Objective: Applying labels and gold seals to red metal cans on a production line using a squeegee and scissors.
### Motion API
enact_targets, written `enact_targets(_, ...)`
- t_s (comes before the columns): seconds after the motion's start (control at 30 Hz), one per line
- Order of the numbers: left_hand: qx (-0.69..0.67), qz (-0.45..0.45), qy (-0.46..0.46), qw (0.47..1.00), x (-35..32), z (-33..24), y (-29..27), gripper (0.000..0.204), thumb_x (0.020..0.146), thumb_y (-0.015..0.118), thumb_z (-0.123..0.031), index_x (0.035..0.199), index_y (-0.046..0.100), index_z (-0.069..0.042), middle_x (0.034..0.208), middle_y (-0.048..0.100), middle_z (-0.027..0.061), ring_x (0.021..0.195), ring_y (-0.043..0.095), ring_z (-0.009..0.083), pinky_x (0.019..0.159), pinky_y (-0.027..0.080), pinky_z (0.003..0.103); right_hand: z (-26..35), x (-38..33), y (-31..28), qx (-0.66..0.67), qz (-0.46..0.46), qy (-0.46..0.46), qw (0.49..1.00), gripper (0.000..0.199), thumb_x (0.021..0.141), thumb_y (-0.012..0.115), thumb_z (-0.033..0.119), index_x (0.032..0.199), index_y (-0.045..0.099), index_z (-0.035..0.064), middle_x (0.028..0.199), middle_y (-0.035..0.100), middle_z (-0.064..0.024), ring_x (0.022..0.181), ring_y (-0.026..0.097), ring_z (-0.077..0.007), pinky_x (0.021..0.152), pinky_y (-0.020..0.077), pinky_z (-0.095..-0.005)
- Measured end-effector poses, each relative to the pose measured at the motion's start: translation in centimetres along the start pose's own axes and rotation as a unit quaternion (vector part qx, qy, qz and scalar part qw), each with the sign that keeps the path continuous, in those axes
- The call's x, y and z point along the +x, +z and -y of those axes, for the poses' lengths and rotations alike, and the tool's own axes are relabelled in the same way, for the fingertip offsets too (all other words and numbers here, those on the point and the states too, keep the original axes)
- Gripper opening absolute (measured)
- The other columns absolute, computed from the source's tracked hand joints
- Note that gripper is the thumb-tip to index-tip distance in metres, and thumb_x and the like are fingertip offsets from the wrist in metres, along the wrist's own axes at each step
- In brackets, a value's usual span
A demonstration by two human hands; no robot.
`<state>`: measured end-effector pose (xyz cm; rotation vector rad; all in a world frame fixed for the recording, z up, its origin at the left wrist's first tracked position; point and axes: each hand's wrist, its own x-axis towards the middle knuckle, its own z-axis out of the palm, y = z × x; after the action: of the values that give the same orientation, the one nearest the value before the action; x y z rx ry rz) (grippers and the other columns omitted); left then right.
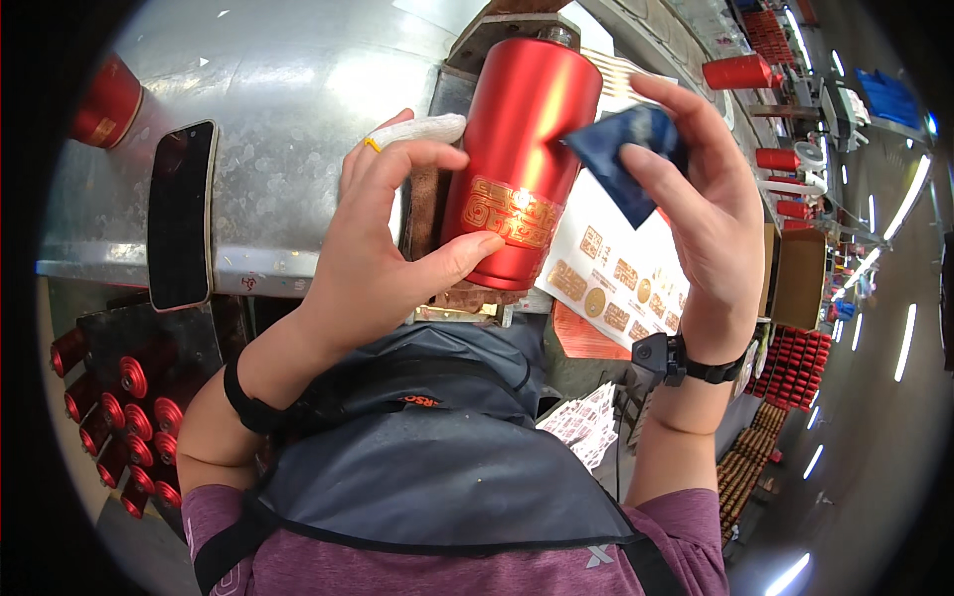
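Observation:
A shiny red metallic bottle [537,119] with a gold ornamental band lies in front of me, its narrower end away from me against a dark fixture [507,30]. My left hand [383,223] grips its left side, the thumb on the gold band and the fingers along the edge. One of those fingers wears a white finger cover [427,130] with a yellow tie. In my right hand [711,204], a dark blue cloth [628,164] is pinched between thumb and fingers, its corner reaching the bottle's right side. The cloth is slightly blurred.
A phone [181,214] lies on the metal bench [288,99], with another red cylinder [107,102] at far left. Gold-patterned sheets [621,283] spread under my right hand. Several red cylinders [139,422] stand at lower left. Open cardboard box [800,273] at right.

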<state>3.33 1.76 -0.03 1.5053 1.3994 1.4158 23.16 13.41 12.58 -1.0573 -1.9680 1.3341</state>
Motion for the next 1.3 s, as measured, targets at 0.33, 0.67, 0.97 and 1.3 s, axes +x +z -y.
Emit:
enact_targets(0.33,-0.022,-0.004,-0.001,1.000,0.3,-0.6,-1.4,0.039,0.074,0.077,-0.006,0.109,0.058,-0.010,0.135,0.048,0.0131,0.137,0.033,0.0294,0.111,0.024,0.040,2.4,3.7,2.9,-0.232,0.134,-0.003,0.963,0.029,0.082,0.070,0.015,0.106,0.066,0.0006,0.081,0.067,-0.0072,0.073,0.062,-0.0109,0.070,0.0514,-0.0272)
enact_targets(0.67,0.017,0.001,0.014,1.000,1.2,-0.5,-0.8,0.031,0.074,0.080,-0.021,0.097,0.062,-0.011,0.101,0.055,0.0090,0.105,0.044,0.0300,0.095,0.035,0.040,2.1,4.1,2.6,-0.074,0.175,0.046,0.981,0.027,0.090,0.066,0.010,0.115,0.064,0.0010,0.103,0.067,-0.0044,0.090,0.062,-0.0091,0.080,0.0516,-0.0241)
enact_targets(0.97,0.028,-0.009,0.020,0.999,1.7,-1.8,-0.7,0.013,0.081,0.071,-0.009,0.080,0.059,-0.006,0.136,0.051,0.0145,0.136,0.034,0.0336,0.110,0.025,0.043,0.1,4.1,3.2,-0.017,0.076,-0.019,0.997,0.026,0.093,0.064,0.014,0.115,0.064,0.0005,0.099,0.067,-0.0033,0.089,0.060,-0.0070,0.080,0.0498,-0.0220)
enact_targets(1.3,0.086,-0.004,0.042,0.995,1.5,-2.0,-0.4,0.015,0.079,0.073,-0.012,0.080,0.059,-0.007,0.131,0.051,0.0183,0.136,0.031,0.0363,0.110,0.024,0.045,-1.4,3.9,4.1,-0.018,0.004,-0.058,0.998,0.027,0.091,0.064,0.016,0.112,0.065,0.0008,0.096,0.068,-0.0056,0.089,0.061,-0.0097,0.081,0.0500,-0.0248)
